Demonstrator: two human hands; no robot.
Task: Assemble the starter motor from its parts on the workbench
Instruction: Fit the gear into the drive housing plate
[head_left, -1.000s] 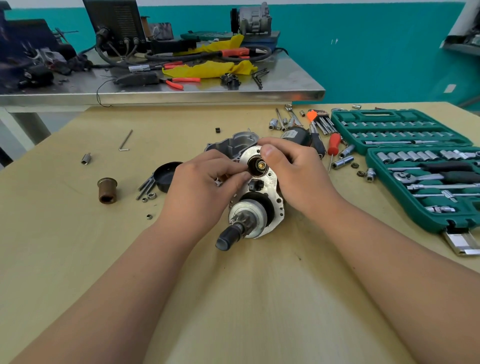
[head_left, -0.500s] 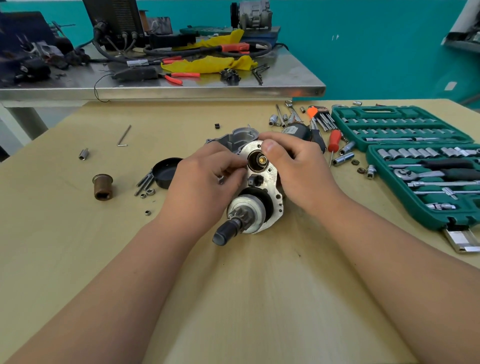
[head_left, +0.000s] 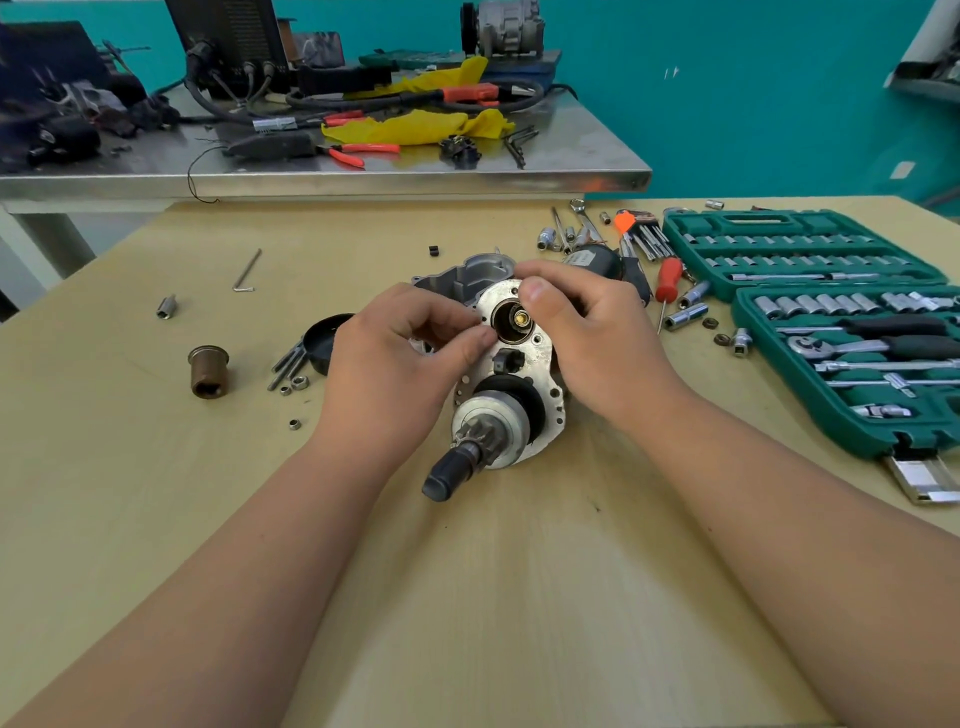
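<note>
Both hands close on the part-built silver metal starter motor (head_left: 498, 423), which stands on edge near the middle of the pale wooden workbench (head_left: 519, 597). The right hand (head_left: 597, 338) wraps its curled fingers round the right flank of the motor's flat plate. Its thumb lies on the upper rim of the round dark bore (head_left: 511, 325), where a brass-coloured centre shows. The left hand (head_left: 395, 358) has its fingers curled, with thumb and forefinger pinched against the plate's left edge just beside that bore. Whether some small part sits between them cannot be told.

Below both grips, the black-tipped pinion shaft (head_left: 454, 470) juts toward the camera, touched by neither hand. A grey cast metal housing (head_left: 462, 275) lies just behind the plate.

Left of the left hand sit a black round cap (head_left: 319, 338), a few loose steel nuts (head_left: 298, 383) and, further off, a brown cylindrical bushing (head_left: 208, 371). To the right are a red-handled screwdriver (head_left: 669, 278) and an open green plastic socket set case (head_left: 831, 395).
</note>
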